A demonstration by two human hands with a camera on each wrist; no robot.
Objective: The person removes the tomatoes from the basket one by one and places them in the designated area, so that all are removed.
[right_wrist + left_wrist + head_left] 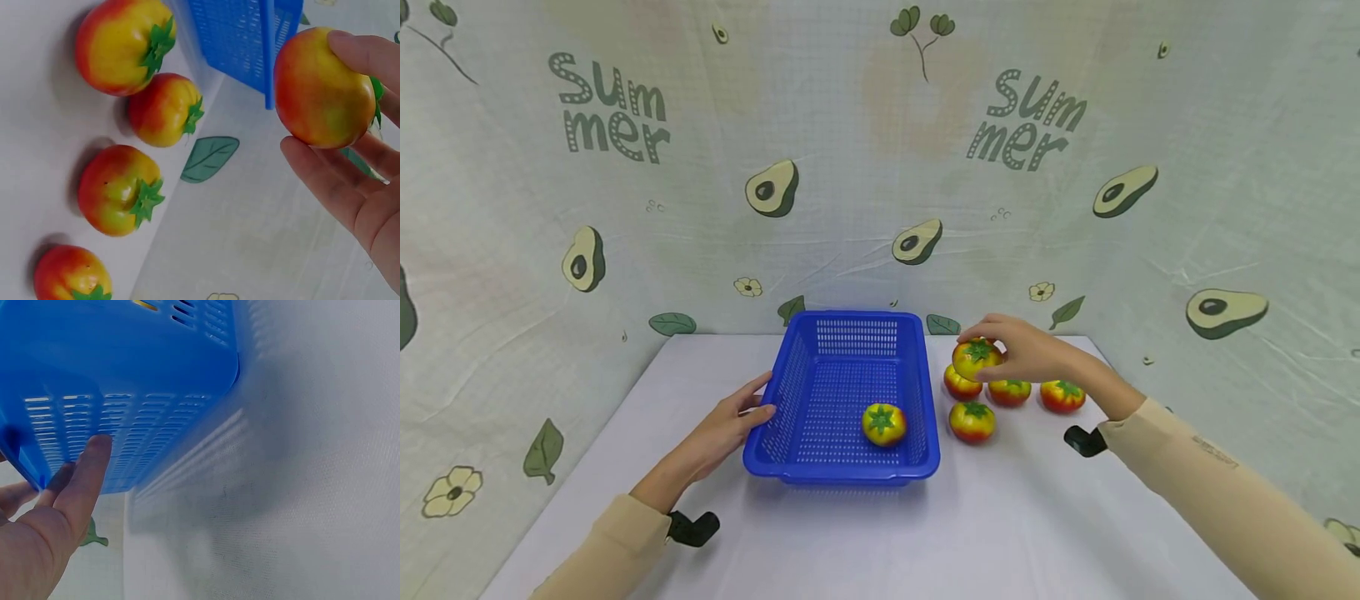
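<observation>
My right hand (pixel 1018 346) holds a red-and-yellow tomato (pixel 976 358) with a green leafy top, raised above other tomatoes to the right of the basket. In the right wrist view, thumb and fingers close around this held tomato (pixel 325 94). At the left side of a blue plastic basket (pixel 838 475), my left hand (pixel 724 425) grips the rim. The left wrist view has fingers (pixel 87 469) of that hand against the slotted outer wall. One tomato (pixel 883 425) lies inside the basket, toward its near right corner.
Several more tomatoes (pixel 972 422) sit on the white table (pixel 865 550) to the right of the basket; one tomato (pixel 1062 397) lies farthest right. Behind the table hangs a printed cloth (pixel 842 267), which also covers both sides.
</observation>
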